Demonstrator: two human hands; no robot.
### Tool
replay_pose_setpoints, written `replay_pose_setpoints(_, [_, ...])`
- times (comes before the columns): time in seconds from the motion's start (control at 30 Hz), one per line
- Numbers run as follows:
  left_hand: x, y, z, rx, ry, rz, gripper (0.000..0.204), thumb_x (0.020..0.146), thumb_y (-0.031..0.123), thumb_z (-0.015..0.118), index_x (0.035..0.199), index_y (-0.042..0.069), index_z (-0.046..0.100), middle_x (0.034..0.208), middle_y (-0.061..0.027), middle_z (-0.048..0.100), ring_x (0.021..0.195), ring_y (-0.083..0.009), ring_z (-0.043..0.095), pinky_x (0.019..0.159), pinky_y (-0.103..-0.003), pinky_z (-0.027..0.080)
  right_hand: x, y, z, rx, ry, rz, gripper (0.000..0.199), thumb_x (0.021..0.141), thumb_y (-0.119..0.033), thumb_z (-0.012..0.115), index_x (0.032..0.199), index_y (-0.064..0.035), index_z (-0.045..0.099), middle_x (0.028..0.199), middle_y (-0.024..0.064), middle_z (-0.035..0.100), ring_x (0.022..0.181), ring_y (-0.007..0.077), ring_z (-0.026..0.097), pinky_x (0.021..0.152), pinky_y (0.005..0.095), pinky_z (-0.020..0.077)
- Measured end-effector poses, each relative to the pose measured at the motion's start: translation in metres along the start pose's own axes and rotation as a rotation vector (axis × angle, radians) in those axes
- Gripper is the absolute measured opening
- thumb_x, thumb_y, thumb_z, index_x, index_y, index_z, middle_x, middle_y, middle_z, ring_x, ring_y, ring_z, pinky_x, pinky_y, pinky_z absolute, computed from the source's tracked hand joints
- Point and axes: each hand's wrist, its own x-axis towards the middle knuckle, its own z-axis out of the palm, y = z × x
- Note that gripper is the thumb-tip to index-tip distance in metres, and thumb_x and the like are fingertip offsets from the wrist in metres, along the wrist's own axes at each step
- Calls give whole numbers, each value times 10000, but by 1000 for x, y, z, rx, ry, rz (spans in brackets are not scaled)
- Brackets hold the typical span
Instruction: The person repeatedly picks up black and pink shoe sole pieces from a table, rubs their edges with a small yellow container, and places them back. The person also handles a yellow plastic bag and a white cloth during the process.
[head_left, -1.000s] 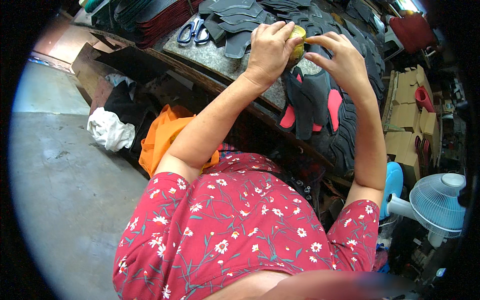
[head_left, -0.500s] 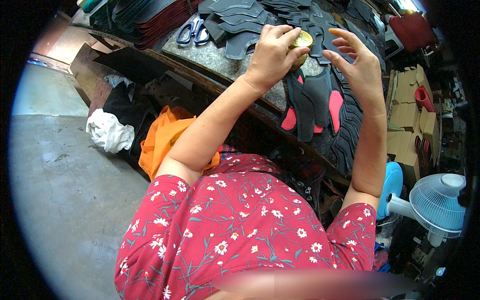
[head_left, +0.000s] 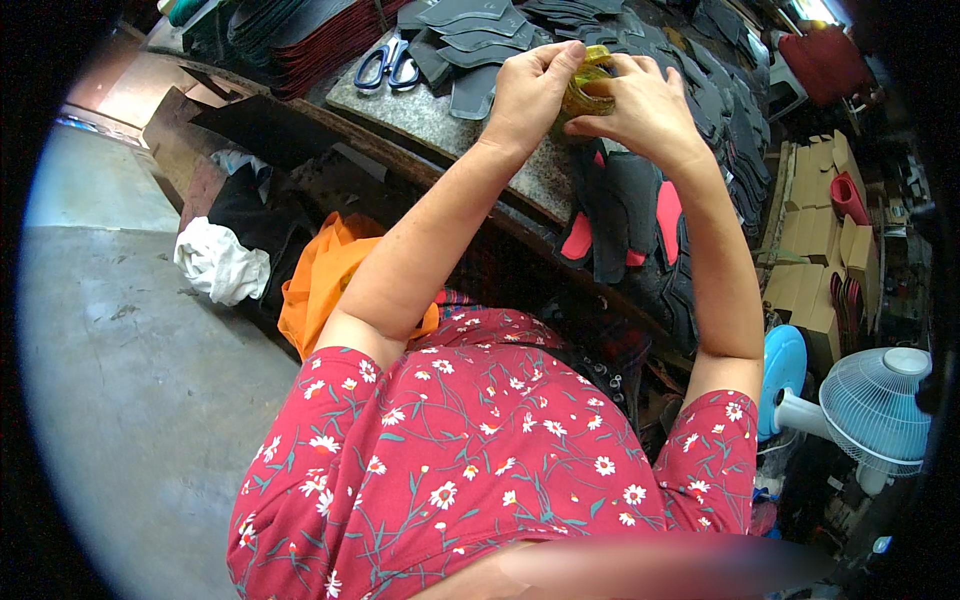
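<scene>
the fingers of the left hand [head_left: 530,98] are closed on the far-left side of a yellow see-through round thing [head_left: 578,101], which is held above the desk [head_left: 440,125]; those of the right hand [head_left: 648,115] curl about its right side, thumb below, though how firmly they press i cannot tell. whether it is one part or two is also unclear, so the handling of it seems mid-way, with both hands busy there. just below, dark grey pieces [head_left: 630,190] and pink pieces [head_left: 671,215] lie overlapping near the edge, in neither hand. farther out, heaped grey cut-outs [head_left: 488,42] look already shaped, but no pink shows among them, so by my reading much is left undone. the scissors [head_left: 388,66] lie beside them, untouched; beyond stand red-edged stacks [head_left: 320,52].
</scene>
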Motion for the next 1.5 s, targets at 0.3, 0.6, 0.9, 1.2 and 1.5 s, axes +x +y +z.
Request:
replay_pose_setpoints(0.3, [-1, -6, 4, 537, -38, 345, 317, 986, 299, 601, 1179, 78, 720, 1055, -117, 713, 960, -215, 648, 884, -326, 493, -50, 9, -20, 41, 227, -33, 510, 738, -596, 728, 1097, -234, 755, 1290, 49, 617, 1291, 264, 495, 1058, 633, 315])
replay_pose_setpoints(0.6, [5, -35, 7, 490, -133, 233, 449, 963, 234, 558, 1369, 48, 514, 1142, -204, 640, 1022, -288, 628, 905, -390, 488, -125, 31, -31, 566, 443, 216, 392, 833, -255, 758, 1201, -148, 676, 923, 69, 710, 893, 244, 672, 822, 368, 513])
replay_pose_setpoints(0.9, [8, -38, 7, 437, -28, 48, 584, 760, 326, 733, 1272, 85, 589, 1143, -219, 646, 1083, -388, 577, 975, -443, 460, -126, -11, 40, 619, 164, 295, 891, 762, -217, 813, 1519, -201, 342, 968, 134, 661, 841, 317, 652, 752, 429, 527])
replay_pose_setpoints(1.2, [-10, -15, 26, 723, 128, 192, 300, 982, 298, 523, 1161, 138, 703, 1114, -112, 681, 1109, -328, 532, 1003, -440, 382, -120, -18, 44, 605, 127, 306, 954, 696, -86, 833, 1515, -217, 362, 882, 123, 668, 801, 296, 663, 730, 415, 538])
replay_pose_setpoints(1.5, [-17, 19, 9, 828, 64, 614, 581, 1004, 456, 459, 1309, -33, 532, 1263, -236, 560, 1173, -403, 482, 1047, -476, 346, -129, 25, 21, 604, 489, 467, 758, 847, 3, 622, 1530, -181, 348, 830, 154, 696, 720, 290, 692, 686, 401, 550])
